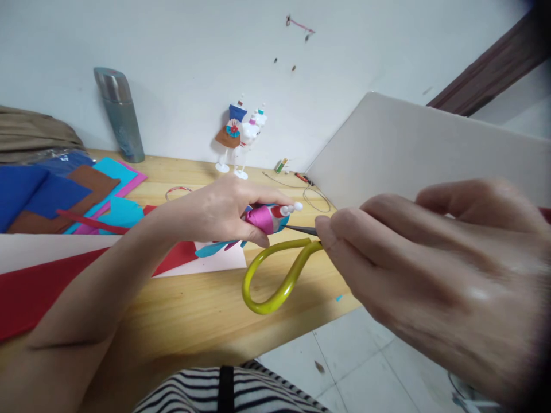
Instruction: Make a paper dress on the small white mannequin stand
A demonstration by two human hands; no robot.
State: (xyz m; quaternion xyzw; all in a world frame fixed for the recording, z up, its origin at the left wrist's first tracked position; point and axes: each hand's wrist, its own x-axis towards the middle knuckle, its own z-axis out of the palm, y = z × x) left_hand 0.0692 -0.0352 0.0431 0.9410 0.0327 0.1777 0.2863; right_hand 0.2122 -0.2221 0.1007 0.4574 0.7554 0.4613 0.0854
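My left hand is closed around a miniature dress form lying on its side, its white knobbed top pointing right. Magenta, blue and red pieces wrap the form, and light-blue strips hang below my fingers. In front of the camera, my right hand grips scissors near the pivot. One yellow-green handle loop hangs down to the left, and the dark blade tip points left, at the blue edge of the wrapping. Whether the tip touches it I cannot tell. My right fingers hide the rest of the scissors.
Two dressed miniature forms stand by the wall. A grey flask is at the back left, beside stacked blue, brown and pink sheets. Red sheet lies on white paper. A pale panel rises at right; thin cable lies near it.
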